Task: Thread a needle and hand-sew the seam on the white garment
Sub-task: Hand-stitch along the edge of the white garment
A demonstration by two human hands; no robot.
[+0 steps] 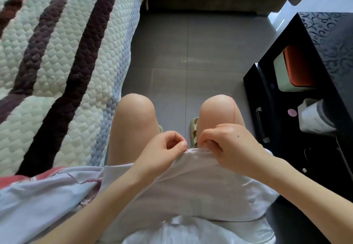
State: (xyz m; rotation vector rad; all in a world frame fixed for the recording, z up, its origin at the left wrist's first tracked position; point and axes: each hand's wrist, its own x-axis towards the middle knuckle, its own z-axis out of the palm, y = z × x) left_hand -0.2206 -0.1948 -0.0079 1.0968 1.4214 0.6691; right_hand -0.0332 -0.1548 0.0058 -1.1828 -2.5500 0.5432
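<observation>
White garment [191,182] btwn L hand [162,148], R hand [235,144]

Both hands meet above the lap, forearms converging.
Fingers curled, the left hand [162,148] and right hand [231,142] each pinch the white garment [191,182] edge, fingertips close together.

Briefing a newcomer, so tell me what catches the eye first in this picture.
Low centre, the left hand and right hand pinch the stitched hem of the garment between them. A red thread trails across the right knee. The striped quilt fills the upper left; a black cabinet stands at right.
</observation>
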